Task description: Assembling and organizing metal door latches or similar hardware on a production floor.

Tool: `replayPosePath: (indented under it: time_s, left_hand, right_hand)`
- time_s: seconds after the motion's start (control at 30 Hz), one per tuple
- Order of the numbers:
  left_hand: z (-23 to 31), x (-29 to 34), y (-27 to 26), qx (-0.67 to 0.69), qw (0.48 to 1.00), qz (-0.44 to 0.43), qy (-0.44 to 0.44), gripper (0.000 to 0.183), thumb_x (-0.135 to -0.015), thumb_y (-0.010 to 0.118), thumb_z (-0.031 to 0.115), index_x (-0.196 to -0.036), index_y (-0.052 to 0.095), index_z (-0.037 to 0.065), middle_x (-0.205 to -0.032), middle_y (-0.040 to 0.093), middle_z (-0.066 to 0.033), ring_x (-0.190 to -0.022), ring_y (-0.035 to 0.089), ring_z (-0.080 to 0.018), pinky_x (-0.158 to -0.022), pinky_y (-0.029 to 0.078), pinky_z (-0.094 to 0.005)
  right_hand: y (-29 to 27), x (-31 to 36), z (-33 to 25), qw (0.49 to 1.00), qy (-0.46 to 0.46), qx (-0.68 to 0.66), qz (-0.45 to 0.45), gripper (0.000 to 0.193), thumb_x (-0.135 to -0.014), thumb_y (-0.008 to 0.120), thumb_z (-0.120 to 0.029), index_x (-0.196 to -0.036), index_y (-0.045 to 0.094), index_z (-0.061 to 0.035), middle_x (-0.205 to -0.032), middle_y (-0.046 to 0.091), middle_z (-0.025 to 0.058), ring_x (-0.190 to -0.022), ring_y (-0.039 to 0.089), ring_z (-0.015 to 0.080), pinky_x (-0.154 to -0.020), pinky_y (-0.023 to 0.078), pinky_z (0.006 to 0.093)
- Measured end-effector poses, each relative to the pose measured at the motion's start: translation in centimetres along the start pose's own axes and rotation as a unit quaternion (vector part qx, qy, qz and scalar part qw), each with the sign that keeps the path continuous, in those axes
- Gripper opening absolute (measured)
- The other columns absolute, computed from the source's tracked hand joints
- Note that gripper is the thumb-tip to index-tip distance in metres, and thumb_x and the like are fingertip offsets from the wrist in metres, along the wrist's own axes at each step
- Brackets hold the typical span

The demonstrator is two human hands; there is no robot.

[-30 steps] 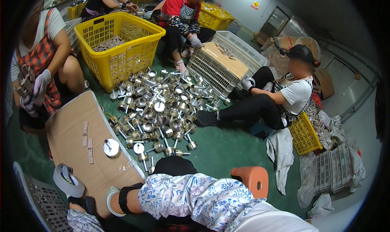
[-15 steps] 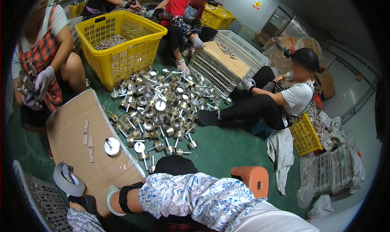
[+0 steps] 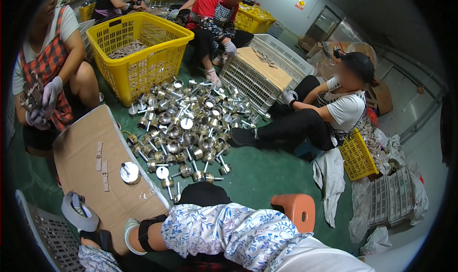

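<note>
In the lower left, my right arm, in a blue-and-white floral sleeve, ends at a black wrist strap and the pale glove cuff of my right hand (image 3: 130, 235); its fingers are hidden. Only the wrist of my left hand (image 3: 90, 242) shows clearly, by another black strap. Just beyond it is a grey ring like a tape roll (image 3: 86, 219) with something dark inside; I cannot tell whether that hand holds it. On the cardboard sheet (image 3: 81, 129) ahead stand a round metal cup with a stem (image 3: 130, 173) and two flat beige strips (image 3: 98, 156).
A big pile of stemmed metal cups (image 3: 186, 129) covers the green floor. Around it stand a yellow basket (image 3: 138, 71), stacked pale crates (image 3: 243, 81) and an orange stool (image 3: 296, 212). Several people sit around; one at left (image 3: 52, 67) holds metal pieces. A grey crate (image 3: 52, 234) is beside me.
The whole view has shifted very slightly. The person at the right has moved their head a little. My arms stay almost where they were.
</note>
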State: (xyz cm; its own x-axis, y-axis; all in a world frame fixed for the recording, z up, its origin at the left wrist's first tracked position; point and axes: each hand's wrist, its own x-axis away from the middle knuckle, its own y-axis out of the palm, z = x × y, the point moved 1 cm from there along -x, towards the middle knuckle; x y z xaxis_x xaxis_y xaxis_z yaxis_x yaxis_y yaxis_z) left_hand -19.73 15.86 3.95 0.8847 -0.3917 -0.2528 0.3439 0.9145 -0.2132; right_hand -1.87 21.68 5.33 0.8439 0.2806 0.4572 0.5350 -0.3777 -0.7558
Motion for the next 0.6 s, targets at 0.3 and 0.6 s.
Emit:
replayPosePath:
  time_s: [0.3,0.6]
  left_hand:
    - [0.8,0.2,0.3,0.012,1.000,0.004,0.002,0.028,-0.092,0.052,0.019,-0.106,0.056,-0.005,-0.084,0.053,-0.0071,-0.074,0.049,-0.0156,-0.071,0.042,-0.0288]
    - [0.2,0.2,0.2,0.025,1.000,0.004,0.002,0.030,-0.091,0.055,0.022,-0.109,0.056,-0.003,-0.084,0.054,-0.0061,-0.074,0.050,-0.0146,-0.071,0.042,-0.0272]
  right_hand:
    - [1.4,-1.2,0.2,0.996,0.002,0.063,-0.066,0.041,-0.085,0.059,-0.034,-0.124,0.061,-0.0222,-0.127,0.058,0.0014,-0.115,0.055,0.0278,-0.083,0.043,0.0580]
    - [2.0,-2.3,0.5,0.995,0.019,0.061,-0.073,0.043,-0.084,0.060,-0.034,-0.125,0.060,-0.0232,-0.127,0.058,0.0007,-0.115,0.055,0.0291,-0.084,0.041,0.0593]
